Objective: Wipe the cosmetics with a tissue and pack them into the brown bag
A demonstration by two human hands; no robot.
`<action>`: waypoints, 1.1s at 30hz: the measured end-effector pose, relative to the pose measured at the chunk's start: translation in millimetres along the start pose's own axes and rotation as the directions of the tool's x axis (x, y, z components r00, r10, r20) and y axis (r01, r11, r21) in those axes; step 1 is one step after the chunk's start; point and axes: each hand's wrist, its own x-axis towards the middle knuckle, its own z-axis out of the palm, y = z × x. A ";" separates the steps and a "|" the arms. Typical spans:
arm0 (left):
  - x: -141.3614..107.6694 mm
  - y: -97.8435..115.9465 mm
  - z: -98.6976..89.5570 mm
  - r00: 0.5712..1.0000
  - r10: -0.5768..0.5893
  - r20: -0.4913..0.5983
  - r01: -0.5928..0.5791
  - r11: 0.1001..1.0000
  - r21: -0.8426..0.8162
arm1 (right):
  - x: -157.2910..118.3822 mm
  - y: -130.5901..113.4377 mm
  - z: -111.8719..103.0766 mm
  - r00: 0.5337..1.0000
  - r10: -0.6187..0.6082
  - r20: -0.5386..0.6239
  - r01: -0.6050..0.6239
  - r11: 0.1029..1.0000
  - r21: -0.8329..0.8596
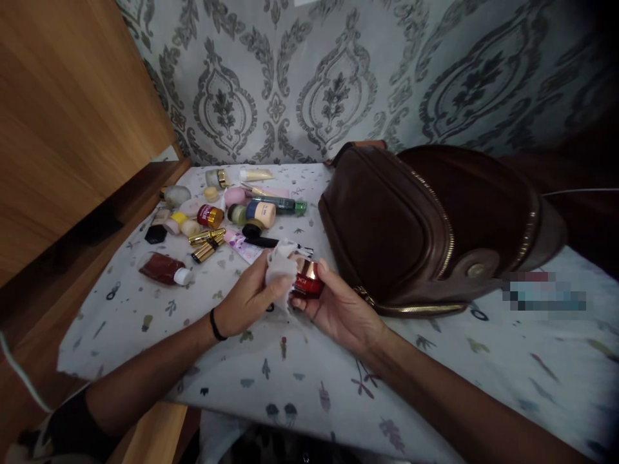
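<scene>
A small red jar with a shiny coppery lid (pixel 309 278) is held above the cloth-covered surface, in front of the brown bag. My right hand (pixel 341 309) has its fingers round the jar from the right and below. On the other side, my left hand (pixel 249 293), with a black band at the wrist, grips a crumpled white wipe (pixel 280 267) pressed against the jar's left side. Just behind the hands lie a pink and white tube (pixel 242 246) and a black stick-like item (pixel 264 241).
Several cosmetic jars, tubes and bottles cluster at the back left, among them a red jar with a gold lid (pixel 209 216). A dark red bottle (pixel 164 269) lies nearer. The large brown bag (pixel 387 212) stands at right, against the patterned wall (pixel 333 84).
</scene>
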 end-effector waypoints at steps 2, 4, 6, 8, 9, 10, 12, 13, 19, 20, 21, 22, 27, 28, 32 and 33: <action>-1.2 2.4 1.8 0.996 0.053 0.072 -0.054 0.999 0.005 | -0.1 -0.5 1.1 1.000 -0.007 -0.020 0.007 1.000 -0.002; -2.0 3.7 3.5 0.995 0.057 0.082 -0.057 0.998 0.005 | -0.4 1.3 2.2 1.000 -0.002 -0.014 0.001 1.000 -0.030; -2.4 3.7 4.7 0.998 0.022 0.056 -0.021 0.999 -0.026 | -1.0 5.2 3.4 1.000 0.007 -0.015 -0.008 0.998 -0.065; -2.2 2.7 5.1 1.000 -0.022 0.005 0.022 0.999 -0.050 | -1.8 9.9 5.2 0.999 0.015 -0.030 -0.017 0.995 -0.093; -1.8 1.9 4.9 0.999 -0.040 -0.022 0.038 0.998 -0.054 | -2.3 11.9 6.5 0.999 0.020 -0.038 -0.024 0.994 -0.105; -1.2 0.9 4.5 0.997 -0.055 -0.052 0.052 0.997 -0.055 | -2.8 13.5 8.1 0.998 0.028 -0.048 -0.033 0.993 -0.114; 0.4 -1.3 3.0 0.991 -0.083 -0.104 0.075 0.994 -0.073 | -3.9 14.9 12.0 0.997 0.039 -0.071 -0.048 0.991 -0.126; 1.4 -2.5 2.0 0.988 -0.098 -0.123 0.086 0.991 -0.100 | -4.3 14.6 14.0 0.996 0.042 -0.083 -0.052 0.991 -0.123; 4.6 -6.1 -2.0 0.978 -0.151 -0.142 0.118 0.969 -0.216 | -4.0 4.7 14.9 0.992 0.091 -0.090 -0.087 0.995 0.042; 4.1 -6.2 -1.3 0.985 -0.121 -0.120 0.096 0.977 -0.191 | -3.8 3.4 12.7 0.993 0.083 -0.087 -0.077 0.994 0.073; 3.2 -6.4 -0.2 0.991 -0.082 -0.102 0.065 0.985 -0.158 | -3.8 2.6 10.2 0.994 0.071 -0.080 -0.063 0.993 0.096; 2.2 -6.5 1.3 0.995 -0.041 -0.091 0.030 0.992 -0.120 | -3.8 2.3 7.7 0.996 0.061 -0.067 -0.054 0.993 0.107; -1.3 -7.4 9.8 0.996 0.006 -0.091 -0.008 1.000 -0.029 | -4.3 6.9 0.5 0.999 0.037 -0.009 -0.037 0.999 -0.002; -1.0 -7.2 10.6 0.997 -0.007 -0.081 0.004 0.999 -0.033 | -4.1 8.2 0.5 0.999 0.034 -0.006 -0.034 0.999 -0.020; 3.4 -4.8 11.6 0.994 -0.056 -0.096 0.048 0.995 -0.084 | -3.3 12.1 2.1 0.996 0.085 -0.003 -0.085 0.996 0.020; 5.2 -3.9 11.7 0.990 -0.077 -0.115 0.066 0.993 -0.100 | -3.3 12.4 2.3 0.994 0.106 -0.005 -0.105 0.993 0.052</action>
